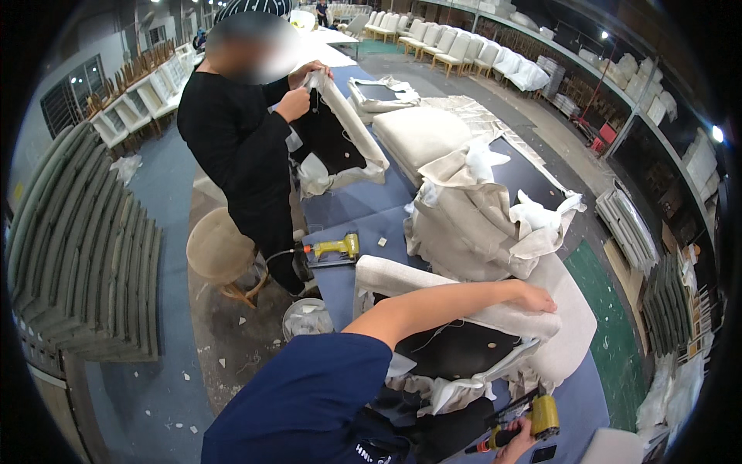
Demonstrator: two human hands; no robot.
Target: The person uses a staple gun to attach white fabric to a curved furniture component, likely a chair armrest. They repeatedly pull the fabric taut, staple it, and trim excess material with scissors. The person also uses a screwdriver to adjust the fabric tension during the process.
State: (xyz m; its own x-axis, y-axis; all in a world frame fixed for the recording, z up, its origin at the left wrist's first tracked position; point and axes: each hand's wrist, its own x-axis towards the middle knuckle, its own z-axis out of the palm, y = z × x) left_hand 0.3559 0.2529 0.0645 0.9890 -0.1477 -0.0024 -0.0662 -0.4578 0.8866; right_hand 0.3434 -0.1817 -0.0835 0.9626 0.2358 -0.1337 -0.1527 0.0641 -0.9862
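In front of me stands a beige upholstered chair panel (456, 340), its black backing facing me and loose fabric hanging along the lower edge. My left arm reaches across it, and my left hand (536, 298) grips its upper right corner, the fingertips partly hidden behind the fabric. Low on the right, my right hand (516, 441) is closed around the handle of a yellow staple gun (546, 417), close to the panel's loose edge. A pale cushion piece (572, 309) lies beyond my left hand. Crumpled beige covers (471, 228) with white padding are heaped behind the panel.
A co-worker (232, 131) in black handles another panel (336, 143) across the blue table (355, 205). A second yellow staple gun (336, 247) with a hose lies nearby. A bucket (307, 318), a round stool (220, 245) and stacked grey panels (85, 255) stand left. A dark phone (543, 454) lies near my right hand.
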